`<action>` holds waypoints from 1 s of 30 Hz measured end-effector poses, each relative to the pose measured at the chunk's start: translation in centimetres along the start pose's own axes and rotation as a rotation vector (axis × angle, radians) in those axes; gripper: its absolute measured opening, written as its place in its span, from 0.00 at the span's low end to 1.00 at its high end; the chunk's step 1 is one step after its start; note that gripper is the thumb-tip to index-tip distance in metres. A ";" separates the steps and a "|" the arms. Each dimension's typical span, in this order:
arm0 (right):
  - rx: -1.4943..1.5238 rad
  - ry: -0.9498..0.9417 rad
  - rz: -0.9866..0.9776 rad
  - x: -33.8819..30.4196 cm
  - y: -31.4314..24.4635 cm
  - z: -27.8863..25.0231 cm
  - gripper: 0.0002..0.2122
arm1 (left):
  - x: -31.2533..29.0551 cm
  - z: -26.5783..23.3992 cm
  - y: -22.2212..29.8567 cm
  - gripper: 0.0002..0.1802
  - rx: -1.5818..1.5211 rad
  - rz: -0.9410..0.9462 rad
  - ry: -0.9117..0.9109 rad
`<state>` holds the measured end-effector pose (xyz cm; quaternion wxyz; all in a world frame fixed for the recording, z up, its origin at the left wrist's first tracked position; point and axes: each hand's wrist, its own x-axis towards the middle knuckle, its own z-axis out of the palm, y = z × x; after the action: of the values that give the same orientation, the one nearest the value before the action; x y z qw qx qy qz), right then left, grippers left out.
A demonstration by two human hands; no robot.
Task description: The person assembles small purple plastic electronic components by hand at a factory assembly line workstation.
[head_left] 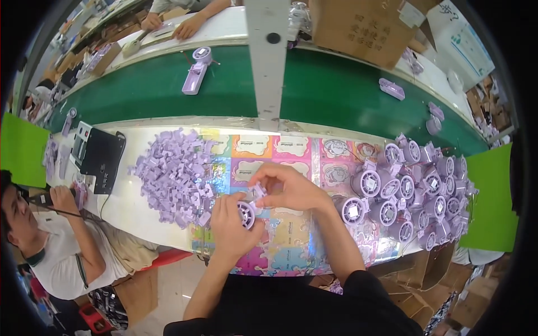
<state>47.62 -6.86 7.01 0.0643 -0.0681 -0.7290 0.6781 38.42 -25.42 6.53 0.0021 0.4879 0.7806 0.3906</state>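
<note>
Above the colourful printed mat [291, 231], my left hand [231, 228] is closed round a lilac round fan housing [245, 215] whose slatted ring faces up. My right hand [294, 189] pinches a small lilac plastic piece [257, 193] against the top of that housing; the fingers partly cover where the two meet. Just left of my hands is a large heap of small lilac plastic pieces [174, 173]. To the right, many fan housings [386, 213] like the held one are crowded together, several with small white squares in their centres.
Beyond the table runs a green conveyor belt [151, 92] carrying a lilac fan part [194, 78] and a lilac shell [392, 89]. A grey metal post [265, 67] rises ahead. A black device [100, 159] stands at the left, near a seated co-worker [73, 252]. Another person's hands [188, 27] work across the belt.
</note>
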 end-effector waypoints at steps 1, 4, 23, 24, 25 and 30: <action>-0.006 -0.010 0.001 0.0 0.0 -0.1 0.19 | -0.1 0.3 -0.1 0.28 0.029 0.005 0.028; -0.057 -0.104 0.035 -0.1 0.0 -0.2 0.18 | -0.2 0.6 0.0 0.30 -0.004 0.028 0.059; -0.023 -0.154 0.068 -0.5 -0.3 0.3 0.16 | -1.0 1.9 0.0 0.28 -0.012 0.050 0.226; -0.023 -0.151 0.062 -0.4 -0.1 0.5 0.16 | -1.1 1.9 0.2 0.28 -0.024 0.037 0.238; 0.084 -0.173 0.084 -0.3 0.0 0.7 0.16 | -1.3 1.9 0.0 0.28 -0.021 0.043 0.239; 0.157 -0.164 0.164 -0.4 -0.7 0.8 0.17 | -2.5 0.6 0.7 0.31 0.079 0.075 0.176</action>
<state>47.85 -7.81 7.64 -0.0457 -0.0665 -0.6684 0.7395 40.52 -26.75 5.59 -0.1004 0.4802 0.7738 0.4008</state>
